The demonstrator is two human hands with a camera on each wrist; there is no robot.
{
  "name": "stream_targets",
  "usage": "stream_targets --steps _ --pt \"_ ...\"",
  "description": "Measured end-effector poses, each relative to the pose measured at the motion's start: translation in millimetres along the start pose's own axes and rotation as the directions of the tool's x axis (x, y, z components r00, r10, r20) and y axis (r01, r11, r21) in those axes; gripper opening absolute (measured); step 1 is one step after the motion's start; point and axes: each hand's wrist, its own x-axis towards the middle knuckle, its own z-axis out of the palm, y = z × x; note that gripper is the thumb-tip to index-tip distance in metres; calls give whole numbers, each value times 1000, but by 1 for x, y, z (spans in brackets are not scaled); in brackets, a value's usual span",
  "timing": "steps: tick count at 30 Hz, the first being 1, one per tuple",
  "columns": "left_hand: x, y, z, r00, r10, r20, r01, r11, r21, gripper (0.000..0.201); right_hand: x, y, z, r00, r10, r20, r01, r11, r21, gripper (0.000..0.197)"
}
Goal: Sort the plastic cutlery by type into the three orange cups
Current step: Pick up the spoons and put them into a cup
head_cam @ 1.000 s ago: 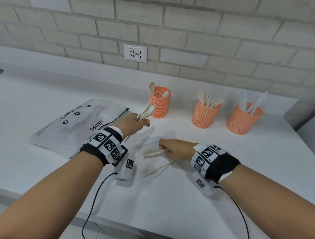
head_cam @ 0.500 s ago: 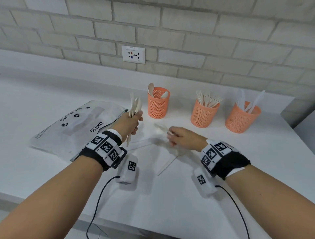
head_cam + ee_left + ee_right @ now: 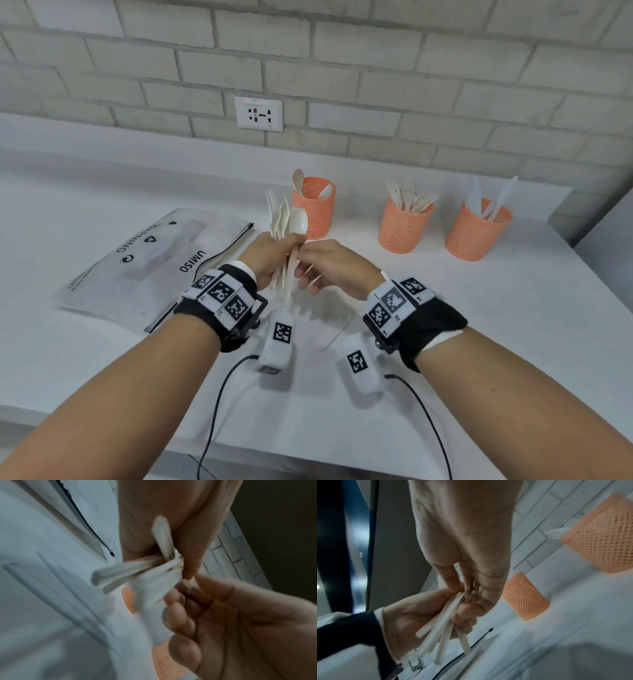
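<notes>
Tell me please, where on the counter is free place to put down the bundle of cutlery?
Bare counter lies right of the right hand, in front of the fork cup and knife cup. Another bare strip runs behind the plastic bag, left of the spoon cup. Between the hands it is crowded: a loose white piece lies there.

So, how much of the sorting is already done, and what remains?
Mostly done: the left cup has spoons, the middle cup forks, the right cup knives. In hand: the left hand grips a mixed bundle of cutlery, and the right hand pinches at its handles. Left: that bundle, plus one piece on the table.
</notes>
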Motion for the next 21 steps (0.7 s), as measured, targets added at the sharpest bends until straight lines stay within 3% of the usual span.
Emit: stream_targets --steps 2,4,7,10,18,21 --pt "3 0 -8 997 9 -76 -11 1000 -21 24 9 4 0 988 48 -146 -56 997 -48 23" --pt "3 3 -14 997 -14 -78 5 994 -109 19 22 14 7 983 63 -171 -117 936 -331 37" --pt "0 6 -18 999 0 -35 -5 992 -127 16 34 33 28 994 112 -13 -87 686 -723 44" --pt "-1 5 -20 1000 21 -2 -22 997 -74 17 37 40 36 993 114 1 -57 498 -866 38" --pt "-1 0 -11 998 14 59 -11 999 -54 17 27 50 47 980 142 -140 -192 479 -856 30" --pt "-3 0 -7 996 -12 84 17 999 -51 19 27 47 51 957 132 -258 -287 567 -772 41"
